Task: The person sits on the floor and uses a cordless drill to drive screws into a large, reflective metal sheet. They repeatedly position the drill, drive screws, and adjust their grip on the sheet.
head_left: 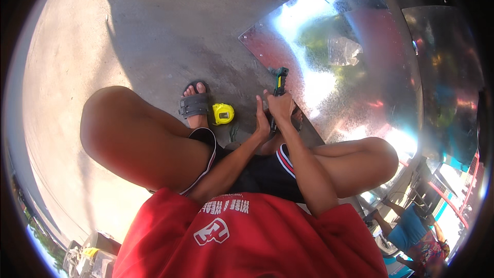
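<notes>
My right hand (281, 107) is closed around a dark green and black hand tool (280, 83) with a yellow stripe. The tool has a short crosswise head at its far end, and its exact kind is unclear. Beside it, on its left, my left hand (262, 118) has its fingers stretched out and its palm toward the tool. Whether that palm touches the tool's lower part I cannot tell. A yellow tape measure (223, 114) lies on the concrete floor (170, 31), between my sandalled foot (194, 104) and my hands.
A large shiny metal sheet (355, 87) lies to the right of my hands, its corner pointing left. Another metal sheet (445, 72) is beyond it. At the lower right, another person in blue shorts (409, 231) is near a red railing (450, 201). Containers (95, 257) stand at the lower left.
</notes>
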Demonstrator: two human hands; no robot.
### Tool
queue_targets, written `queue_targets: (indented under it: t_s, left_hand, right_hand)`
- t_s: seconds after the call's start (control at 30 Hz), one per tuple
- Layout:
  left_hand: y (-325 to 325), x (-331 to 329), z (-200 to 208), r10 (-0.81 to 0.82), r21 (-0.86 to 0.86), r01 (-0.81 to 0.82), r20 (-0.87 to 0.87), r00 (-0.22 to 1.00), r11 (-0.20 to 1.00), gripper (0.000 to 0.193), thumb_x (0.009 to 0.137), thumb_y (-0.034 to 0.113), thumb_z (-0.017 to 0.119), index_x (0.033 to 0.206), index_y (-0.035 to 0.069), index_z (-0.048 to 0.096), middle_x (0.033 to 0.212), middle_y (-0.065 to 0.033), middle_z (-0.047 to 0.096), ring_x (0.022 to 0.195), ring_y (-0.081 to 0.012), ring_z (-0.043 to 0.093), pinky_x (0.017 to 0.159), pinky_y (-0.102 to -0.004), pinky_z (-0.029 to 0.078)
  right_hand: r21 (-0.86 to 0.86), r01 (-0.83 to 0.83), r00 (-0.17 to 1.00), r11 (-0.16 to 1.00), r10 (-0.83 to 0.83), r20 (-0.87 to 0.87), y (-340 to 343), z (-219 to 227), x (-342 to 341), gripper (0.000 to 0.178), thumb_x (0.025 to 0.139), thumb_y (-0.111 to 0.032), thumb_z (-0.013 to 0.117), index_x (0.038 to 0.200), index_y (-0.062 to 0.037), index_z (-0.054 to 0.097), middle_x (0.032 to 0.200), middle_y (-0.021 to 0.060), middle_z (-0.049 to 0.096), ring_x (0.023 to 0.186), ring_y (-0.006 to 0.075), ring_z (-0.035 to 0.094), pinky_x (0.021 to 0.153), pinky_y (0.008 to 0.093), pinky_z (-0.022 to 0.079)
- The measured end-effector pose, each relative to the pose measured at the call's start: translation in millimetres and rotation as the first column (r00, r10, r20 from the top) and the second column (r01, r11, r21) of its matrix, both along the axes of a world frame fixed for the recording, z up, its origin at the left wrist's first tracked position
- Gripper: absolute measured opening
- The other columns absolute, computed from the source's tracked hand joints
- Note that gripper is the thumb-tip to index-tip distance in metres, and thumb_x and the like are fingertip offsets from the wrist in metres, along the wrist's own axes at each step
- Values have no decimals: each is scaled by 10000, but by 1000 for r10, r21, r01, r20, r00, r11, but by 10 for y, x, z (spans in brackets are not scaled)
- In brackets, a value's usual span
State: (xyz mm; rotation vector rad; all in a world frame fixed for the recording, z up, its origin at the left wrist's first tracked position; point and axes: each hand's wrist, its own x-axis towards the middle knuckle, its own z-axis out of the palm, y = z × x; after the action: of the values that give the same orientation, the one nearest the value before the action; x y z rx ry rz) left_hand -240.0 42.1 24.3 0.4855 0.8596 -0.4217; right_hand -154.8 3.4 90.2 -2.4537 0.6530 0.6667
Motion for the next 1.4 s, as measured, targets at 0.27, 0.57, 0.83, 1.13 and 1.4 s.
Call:
queue_targets:
  t_s: [0.27, 0.57, 0.83, 1.13, 1.4]
  left_hand:
    - [129, 22, 250, 55, -123, -57, -15, 998, 991, 1137, 779, 941, 310, 1281, -45, 575, 1151, -151, 673, 1038, -259, 669, 909, -354, 525]
    - [175, 35, 351, -70, -80, 63, -80, 994, 995, 1074, 859, 870, 288, 1418, -28, 480, 1367, -167, 572, 1246, -269, 557, 1066, -364, 419]
    - [2, 97, 172, 103, -27, -102, 21, 994, 994, 953, 897, 834, 244, 1143, 8, 651, 982, -90, 665, 868, -189, 639, 766, -299, 504]
    - [-111, 31, -48, -134, 42, 137, -73, 988, 990, 952, 864, 880, 200, 989, 40, 630, 814, -52, 587, 701, -167, 548, 644, -291, 448]
    - [-160, 47, -50, 96, 126, -108, 101, 990, 986, 1026, 903, 837, 209, 1449, -5, 421, 1340, -155, 563, 1204, -248, 576, 1032, -377, 454]
  right_hand:
    - [112, 65, 998, 992, -62, -30, 47, 96, 60, 472, 714, -397, 846, 672, 16, 622, 681, 142, 659, 658, 260, 661, 650, 413, 502]
    - [57, 43, 988, 997, -51, 148, 35, -69, -175, 377, 740, -286, 804, 767, 65, 668, 787, 263, 696, 786, 419, 702, 735, 487, 518]
    - [46, -112, 986, 993, 105, 128, -86, -106, -2, 443, 744, -359, 803, 898, 24, 642, 743, 160, 654, 666, 321, 668, 637, 430, 496]
    - [381, 120, 980, 917, -48, -192, -424, -23, 165, 466, 752, -367, 813, 939, 15, 623, 741, 121, 653, 617, 258, 628, 603, 397, 498]
    - [17, -34, 998, 999, 33, 60, 47, 39, -8, 487, 716, -366, 827, 976, 11, 661, 972, 230, 710, 945, 419, 687, 845, 498, 506]
